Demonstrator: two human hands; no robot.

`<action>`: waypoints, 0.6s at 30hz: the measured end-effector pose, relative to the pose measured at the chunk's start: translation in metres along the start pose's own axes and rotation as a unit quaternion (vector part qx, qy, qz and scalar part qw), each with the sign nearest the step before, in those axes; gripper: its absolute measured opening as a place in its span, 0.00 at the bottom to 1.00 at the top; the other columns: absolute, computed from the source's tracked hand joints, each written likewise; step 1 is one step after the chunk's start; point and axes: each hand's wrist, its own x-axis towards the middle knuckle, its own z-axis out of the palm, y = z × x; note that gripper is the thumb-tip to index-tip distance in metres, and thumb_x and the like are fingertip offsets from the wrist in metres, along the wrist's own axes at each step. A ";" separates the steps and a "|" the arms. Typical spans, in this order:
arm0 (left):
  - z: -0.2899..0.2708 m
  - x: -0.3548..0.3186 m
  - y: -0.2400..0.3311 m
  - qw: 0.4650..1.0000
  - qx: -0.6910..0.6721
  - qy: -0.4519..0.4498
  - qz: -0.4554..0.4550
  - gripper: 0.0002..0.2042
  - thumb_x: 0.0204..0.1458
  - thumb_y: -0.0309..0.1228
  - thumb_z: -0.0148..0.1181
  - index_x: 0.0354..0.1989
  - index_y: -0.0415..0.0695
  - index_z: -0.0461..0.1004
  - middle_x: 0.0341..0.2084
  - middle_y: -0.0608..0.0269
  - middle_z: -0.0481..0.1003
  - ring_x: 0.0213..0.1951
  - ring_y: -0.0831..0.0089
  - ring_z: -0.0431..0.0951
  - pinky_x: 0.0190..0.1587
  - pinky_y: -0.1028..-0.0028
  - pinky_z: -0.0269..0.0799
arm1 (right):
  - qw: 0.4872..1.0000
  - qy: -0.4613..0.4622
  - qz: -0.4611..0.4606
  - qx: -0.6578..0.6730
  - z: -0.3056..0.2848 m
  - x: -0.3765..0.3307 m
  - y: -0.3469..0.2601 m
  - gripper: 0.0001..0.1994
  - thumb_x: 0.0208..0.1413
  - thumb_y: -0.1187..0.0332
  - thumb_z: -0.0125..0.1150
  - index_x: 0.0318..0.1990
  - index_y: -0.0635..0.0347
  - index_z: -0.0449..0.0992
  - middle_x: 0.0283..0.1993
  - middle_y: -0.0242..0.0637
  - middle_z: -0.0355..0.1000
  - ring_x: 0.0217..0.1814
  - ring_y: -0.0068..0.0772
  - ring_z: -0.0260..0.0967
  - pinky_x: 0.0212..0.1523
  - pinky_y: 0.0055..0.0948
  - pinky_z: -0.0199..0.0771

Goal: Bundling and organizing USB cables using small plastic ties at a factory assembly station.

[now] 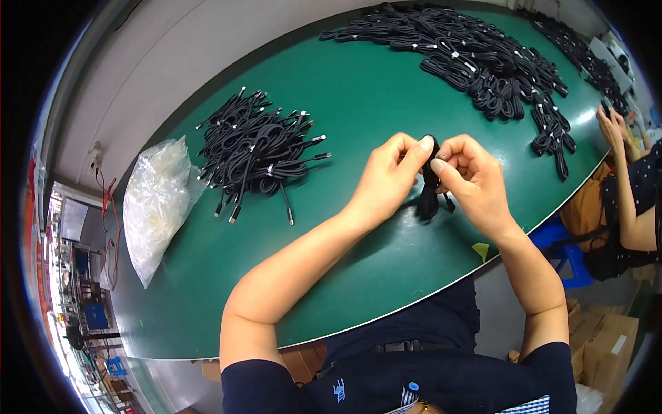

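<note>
Black coiled cable (429, 193) pinched between left hand (387, 178) and right hand (474, 181) grips.

Two bare forearms are seen coming up from the lower edge, ending in the left hand (386, 181) and the right hand (476, 185). No gloves, rings or watch are seen. A dark navy short-sleeved top (414, 372) is worn, its sleeves ending above the elbows. A small white emblem is stitched on the chest, and a blue-and-white checked trim is visible at the lower edge.
</note>
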 end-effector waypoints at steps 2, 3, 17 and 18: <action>0.006 0.000 0.001 0.999 -0.027 0.002 -0.043 0.16 0.61 0.43 0.48 0.40 0.41 0.71 0.36 0.66 0.71 0.36 0.82 0.69 0.38 0.77 0.67 | 0.996 -0.020 0.028 0.084 0.002 -0.002 -0.001 0.03 0.57 0.75 0.56 0.34 0.62 0.68 0.26 0.25 0.68 0.26 0.10 0.62 0.25 0.14 0.63; 0.010 0.000 0.002 0.999 -0.033 0.004 -0.032 0.16 0.61 0.43 0.46 0.41 0.41 0.70 0.38 0.65 0.70 0.36 0.81 0.69 0.40 0.76 0.67 | 0.996 -0.019 0.027 0.082 0.002 -0.004 -0.002 0.03 0.57 0.75 0.56 0.34 0.62 0.68 0.26 0.25 0.68 0.26 0.10 0.62 0.25 0.14 0.63; 0.003 -0.025 0.028 0.971 0.090 -0.199 -0.102 0.18 0.63 0.44 0.44 0.36 0.40 0.72 0.13 0.71 0.63 0.15 0.84 0.61 0.18 0.82 0.57 | 0.980 -0.051 0.095 0.167 -0.041 -0.013 -0.008 0.06 0.59 0.69 0.55 0.35 0.62 0.68 0.26 0.31 0.69 0.25 0.19 0.66 0.27 0.19 0.68; 0.005 -0.028 0.029 0.970 0.104 -0.189 -0.108 0.16 0.62 0.42 0.47 0.35 0.41 0.74 0.14 0.72 0.65 0.17 0.85 0.62 0.19 0.82 0.58 | 0.979 -0.066 0.101 0.164 -0.044 -0.014 -0.013 0.06 0.58 0.70 0.55 0.36 0.63 0.69 0.28 0.33 0.70 0.26 0.20 0.68 0.28 0.20 0.71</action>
